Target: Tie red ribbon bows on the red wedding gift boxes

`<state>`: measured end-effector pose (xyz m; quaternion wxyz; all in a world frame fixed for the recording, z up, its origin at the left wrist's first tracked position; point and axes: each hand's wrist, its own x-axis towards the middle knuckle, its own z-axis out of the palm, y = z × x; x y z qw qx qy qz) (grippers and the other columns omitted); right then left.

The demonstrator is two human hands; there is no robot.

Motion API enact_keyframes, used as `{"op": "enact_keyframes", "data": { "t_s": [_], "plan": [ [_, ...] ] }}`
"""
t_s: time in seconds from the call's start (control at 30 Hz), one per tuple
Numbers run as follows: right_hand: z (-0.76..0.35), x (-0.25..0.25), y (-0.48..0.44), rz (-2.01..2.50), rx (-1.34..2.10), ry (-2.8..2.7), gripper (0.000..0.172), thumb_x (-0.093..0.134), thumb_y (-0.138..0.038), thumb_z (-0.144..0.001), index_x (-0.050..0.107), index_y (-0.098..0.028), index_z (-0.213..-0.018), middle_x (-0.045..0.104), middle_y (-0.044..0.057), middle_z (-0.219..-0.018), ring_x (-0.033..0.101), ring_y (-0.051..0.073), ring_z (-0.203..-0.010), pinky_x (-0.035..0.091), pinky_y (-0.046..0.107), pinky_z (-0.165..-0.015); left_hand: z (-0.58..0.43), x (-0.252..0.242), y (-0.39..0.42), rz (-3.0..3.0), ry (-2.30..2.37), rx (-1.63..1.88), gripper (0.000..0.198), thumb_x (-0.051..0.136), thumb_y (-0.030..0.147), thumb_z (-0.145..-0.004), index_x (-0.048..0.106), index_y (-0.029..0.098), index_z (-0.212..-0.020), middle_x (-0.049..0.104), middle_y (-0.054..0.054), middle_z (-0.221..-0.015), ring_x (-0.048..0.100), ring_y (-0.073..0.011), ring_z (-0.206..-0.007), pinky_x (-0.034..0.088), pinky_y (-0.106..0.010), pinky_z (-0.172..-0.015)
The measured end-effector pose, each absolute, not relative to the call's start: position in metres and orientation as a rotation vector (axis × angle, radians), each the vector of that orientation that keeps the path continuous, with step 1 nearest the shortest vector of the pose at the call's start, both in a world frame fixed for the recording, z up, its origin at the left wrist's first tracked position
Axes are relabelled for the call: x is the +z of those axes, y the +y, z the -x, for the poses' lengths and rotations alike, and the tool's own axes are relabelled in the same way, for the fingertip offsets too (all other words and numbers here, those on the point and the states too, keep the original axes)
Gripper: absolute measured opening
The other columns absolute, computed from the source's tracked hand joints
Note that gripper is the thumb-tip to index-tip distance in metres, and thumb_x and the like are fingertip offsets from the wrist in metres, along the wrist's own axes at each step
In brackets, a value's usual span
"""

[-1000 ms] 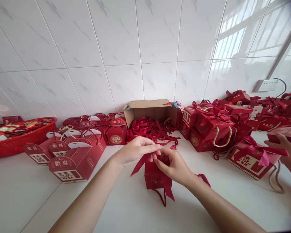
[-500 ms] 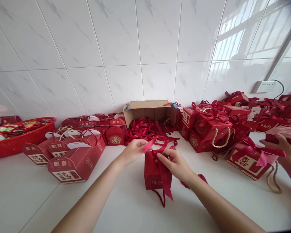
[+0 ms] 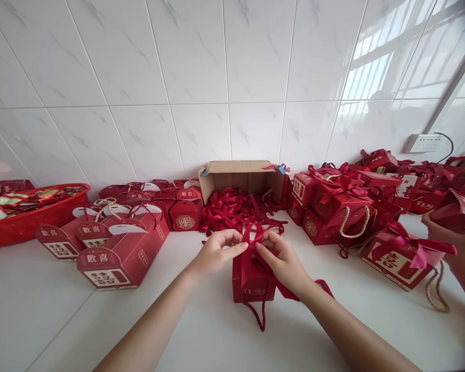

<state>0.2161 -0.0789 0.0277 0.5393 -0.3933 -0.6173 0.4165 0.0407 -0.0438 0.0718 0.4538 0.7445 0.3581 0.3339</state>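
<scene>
A small red gift box (image 3: 248, 287) stands on the white table in front of me, its dark red cord handle (image 3: 260, 319) hanging down the near side. Over its top, my left hand (image 3: 222, 253) pinches a red ribbon (image 3: 251, 238) from the left. My right hand (image 3: 279, 258) grips the same ribbon from the right, fingers closed. The ribbon forms loops between the two hands, and a loose length trails on the right beneath my right wrist. Exactly how the loops cross is partly hidden by my fingers.
An open cardboard box (image 3: 238, 168) spills red ribbons behind. Unribboned red boxes (image 3: 147, 258) and a red basin (image 3: 34, 219) stand left. Ribboned boxes (image 3: 341, 206) and a bowed box (image 3: 403, 258) are on the right. At the far right, another person's hands (image 3: 455, 243) hold a red box.
My left hand has moved right, closer to my right hand, and the ribbon now stands in loops between them. The other person's box has been lifted and tilted, with more of their hands showing.
</scene>
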Motion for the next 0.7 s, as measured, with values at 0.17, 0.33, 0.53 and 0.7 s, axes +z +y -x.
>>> {"op": "enact_keyframes", "data": {
  "t_s": [0.17,0.33,0.53,0.7],
  "plan": [
    [-0.214,0.026,-0.079,0.941,0.987,-1.377,0.027,0.054,-0.041,-0.087,0.033,-0.024,-0.088,0.062,-0.002,-0.068,0.056,0.015,-0.062,0.041,0.025,-0.056,-0.039,0.069,-0.046,-1.889,0.840,0.828,0.013,0.057,0.029,-0.082,0.063,0.017,-0.081,0.064,-0.002,-0.082,0.056,-0.0174,-0.083,0.044,-0.030,-0.080],
    [-0.215,0.028,-0.080,0.966,0.886,-1.499,0.019,0.052,-0.039,-0.088,0.044,-0.022,-0.084,0.062,0.001,-0.072,0.061,0.017,-0.071,0.044,0.029,-0.067,-0.041,0.071,-0.047,-1.847,0.880,0.987,0.020,0.057,0.034,-0.081,0.059,0.018,-0.070,0.057,0.000,-0.070,0.052,-0.0150,-0.071,0.043,-0.028,-0.072],
    [-0.215,0.029,-0.081,0.969,0.892,-1.492,0.021,0.053,-0.041,-0.087,0.045,-0.022,-0.084,0.062,0.001,-0.072,0.063,0.018,-0.072,0.046,0.031,-0.069,-0.036,0.084,-0.035,-1.265,0.677,1.110,0.039,0.042,0.035,-0.077,0.057,0.022,-0.111,0.063,-0.008,-0.100,0.060,-0.0194,-0.084,0.047,-0.035,-0.076],
    [-0.216,0.027,-0.081,0.965,0.892,-1.503,0.020,0.051,-0.040,-0.089,0.044,-0.022,-0.084,0.062,0.001,-0.073,0.061,0.018,-0.072,0.046,0.031,-0.070,-0.033,0.076,-0.034,-1.635,0.896,0.934,0.023,0.054,0.020,-0.068,0.061,0.019,-0.090,0.063,-0.006,-0.094,0.057,-0.0217,-0.094,0.044,-0.036,-0.085]
  ]
}}
